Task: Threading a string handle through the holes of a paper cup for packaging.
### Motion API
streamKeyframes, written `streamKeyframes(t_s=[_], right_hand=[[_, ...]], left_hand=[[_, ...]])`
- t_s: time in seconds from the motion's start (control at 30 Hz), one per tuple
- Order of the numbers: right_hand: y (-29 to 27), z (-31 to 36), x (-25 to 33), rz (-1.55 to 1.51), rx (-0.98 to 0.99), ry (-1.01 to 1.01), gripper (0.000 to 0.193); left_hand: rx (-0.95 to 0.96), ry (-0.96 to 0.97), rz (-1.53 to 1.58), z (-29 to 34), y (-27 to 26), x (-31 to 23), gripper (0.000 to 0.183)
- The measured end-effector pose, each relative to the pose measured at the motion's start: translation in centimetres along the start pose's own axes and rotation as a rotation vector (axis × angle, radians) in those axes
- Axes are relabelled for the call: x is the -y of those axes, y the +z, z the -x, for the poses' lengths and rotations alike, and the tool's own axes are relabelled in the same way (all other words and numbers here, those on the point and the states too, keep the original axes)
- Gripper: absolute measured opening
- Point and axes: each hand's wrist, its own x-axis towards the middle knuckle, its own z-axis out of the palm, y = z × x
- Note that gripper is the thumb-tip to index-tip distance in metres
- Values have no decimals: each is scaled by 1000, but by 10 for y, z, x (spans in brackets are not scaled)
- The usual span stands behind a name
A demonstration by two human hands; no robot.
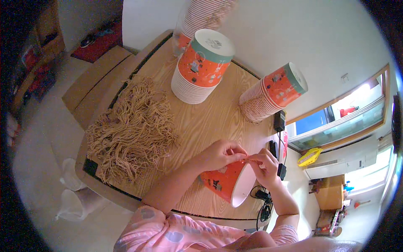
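An orange paper bucket (224,180) lies tilted on its side at the table's near edge, its white mouth facing right. Over its upper rim my left hand (226,152) and my right hand (265,164) meet, fingertips pinched together. Whatever is between the fingers is too small to make out. My left wrist crosses above the bucket's side, while my right hand is next to its open mouth. To the left, a large loose heap of beige strings (132,130) spreads across the wood-grain table (201,126).
Upturned stacks of orange-and-green paper buckets stand behind, one at the back middle (203,67) and one at the right (275,92). Another bucket stack (205,19) is in clear wrap. Black cables (264,206) lie by the right edge. A cardboard box (96,80) stands left.
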Motion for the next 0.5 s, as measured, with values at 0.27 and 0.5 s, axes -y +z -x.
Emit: streamKeyframes(t_s=[0.27, 0.5], right_hand=[[-2, -2, 1, 26, 25, -23, 14], [-4, 0, 1, 18, 30, -13, 13]], left_hand=[[50, 61, -38, -1, 0, 5, 19], [1, 34, -96, -1, 2, 0, 14]])
